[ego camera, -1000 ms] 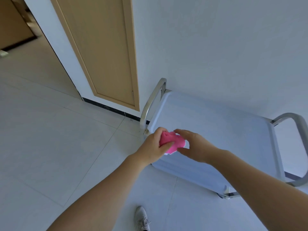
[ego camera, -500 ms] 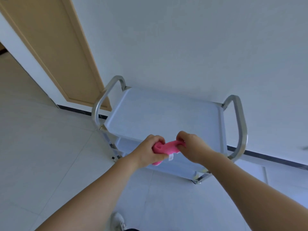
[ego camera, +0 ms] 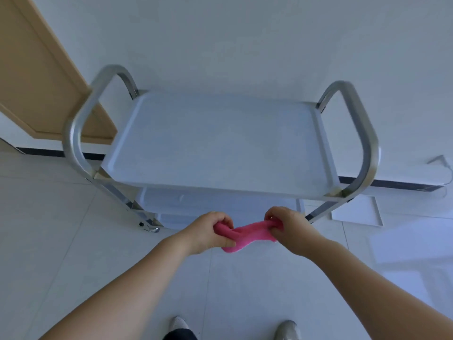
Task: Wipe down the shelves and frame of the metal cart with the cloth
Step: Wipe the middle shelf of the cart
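Both hands are closed on the pink cloth (ego camera: 241, 235), which is stretched between them. The left hand (ego camera: 209, 233) pinches its end at about 9 o'clock of the cloth, the right hand (ego camera: 286, 229) bunches the other end at 3 o'clock. The cloth hangs in the air, just in front of the metal cart's (ego camera: 220, 143) near edge, touching no shelf. The top shelf (ego camera: 215, 153) lies at 12 o'clock from the hands, between the left handle (ego camera: 81, 123) and right handle (ego camera: 362, 133). Open floor (ego camera: 61, 241) spreads at 9 o'clock. Both forearms reach forward, converging, wrists bent slightly inward.
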The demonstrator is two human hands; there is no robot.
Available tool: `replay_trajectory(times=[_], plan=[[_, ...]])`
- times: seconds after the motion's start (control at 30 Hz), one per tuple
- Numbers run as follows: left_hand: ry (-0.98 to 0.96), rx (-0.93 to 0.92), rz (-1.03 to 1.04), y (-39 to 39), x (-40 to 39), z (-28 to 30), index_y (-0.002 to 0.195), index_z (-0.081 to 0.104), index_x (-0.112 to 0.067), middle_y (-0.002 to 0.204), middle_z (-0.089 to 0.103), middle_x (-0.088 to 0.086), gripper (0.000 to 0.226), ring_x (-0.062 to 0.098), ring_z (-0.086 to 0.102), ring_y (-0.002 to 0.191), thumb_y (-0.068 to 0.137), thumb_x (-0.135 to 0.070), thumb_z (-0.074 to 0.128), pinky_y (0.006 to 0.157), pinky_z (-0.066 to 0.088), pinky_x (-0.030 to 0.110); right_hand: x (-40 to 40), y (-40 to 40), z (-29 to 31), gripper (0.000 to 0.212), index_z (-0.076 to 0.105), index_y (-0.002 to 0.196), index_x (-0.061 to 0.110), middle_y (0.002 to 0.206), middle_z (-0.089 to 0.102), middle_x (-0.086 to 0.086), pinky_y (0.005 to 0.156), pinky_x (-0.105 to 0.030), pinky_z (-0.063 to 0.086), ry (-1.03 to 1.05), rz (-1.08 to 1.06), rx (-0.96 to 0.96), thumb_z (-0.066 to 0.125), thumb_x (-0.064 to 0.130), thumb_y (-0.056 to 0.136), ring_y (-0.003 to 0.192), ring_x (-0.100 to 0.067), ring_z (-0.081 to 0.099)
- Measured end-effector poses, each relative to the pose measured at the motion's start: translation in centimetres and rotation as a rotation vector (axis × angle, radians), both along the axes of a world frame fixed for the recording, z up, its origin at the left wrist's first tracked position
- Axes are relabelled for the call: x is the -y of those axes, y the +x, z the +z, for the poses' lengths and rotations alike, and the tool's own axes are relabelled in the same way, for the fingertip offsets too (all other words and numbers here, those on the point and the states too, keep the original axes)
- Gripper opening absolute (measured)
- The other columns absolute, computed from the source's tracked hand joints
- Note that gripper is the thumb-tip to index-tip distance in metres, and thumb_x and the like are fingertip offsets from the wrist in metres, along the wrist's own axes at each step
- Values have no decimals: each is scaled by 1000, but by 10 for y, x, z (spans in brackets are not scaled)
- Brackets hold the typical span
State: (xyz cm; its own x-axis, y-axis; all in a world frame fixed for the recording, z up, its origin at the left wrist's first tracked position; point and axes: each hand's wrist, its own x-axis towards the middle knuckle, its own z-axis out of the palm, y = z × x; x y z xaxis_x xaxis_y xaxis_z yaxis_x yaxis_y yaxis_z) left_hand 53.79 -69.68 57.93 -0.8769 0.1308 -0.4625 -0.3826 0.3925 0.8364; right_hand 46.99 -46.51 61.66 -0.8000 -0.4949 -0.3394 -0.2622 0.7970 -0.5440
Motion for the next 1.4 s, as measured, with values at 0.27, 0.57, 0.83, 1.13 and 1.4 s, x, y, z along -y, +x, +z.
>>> replay_trajectory(times=[0.27,0.57,0.83,1.13,1.4], plan=[[75,-208,234,-50,-18,-170,85,62,-22,74,65,-2,32,10,60,66,68,-2,79,68,50,24,-26,-40,-188,37,58,105,27,88,54,8,50,-7,40,-92,-181,-88,54,2,77,69,-1,52],[115,-588,159,-107,-55,-268,87,64,-32,74,62,-10,23,7,58,64,69,-19,70,60,48,23,-72,-90,-281,31,62,81,35,77,64,12,61,-24,53,8,-114,-263,58,6,72,71,-12,63],[49,-564,96,-126,-69,-286,124,50,-18,116,60,5,50,15,61,97,80,-3,68,89,48,28,-79,-98,-289,23,61,83,25,82,62,6,69,-30,55,120,-162,-345,60,4,73,75,-11,60],[-179,-830,36,-114,-75,-266,95,55,-26,87,68,-9,28,1,61,91,76,-18,74,83,42,15,-90,-102,-266,18,56,66,20,70,55,3,49,-20,35,260,-119,-308,72,13,68,60,-11,49],[-212,-779,101,-159,-96,-281,102,49,-20,96,59,0,36,14,55,72,76,-10,71,73,45,26,-92,-126,-279,24,57,95,20,92,58,2,69,-30,54,432,-202,-371,67,12,76,82,-16,56]])
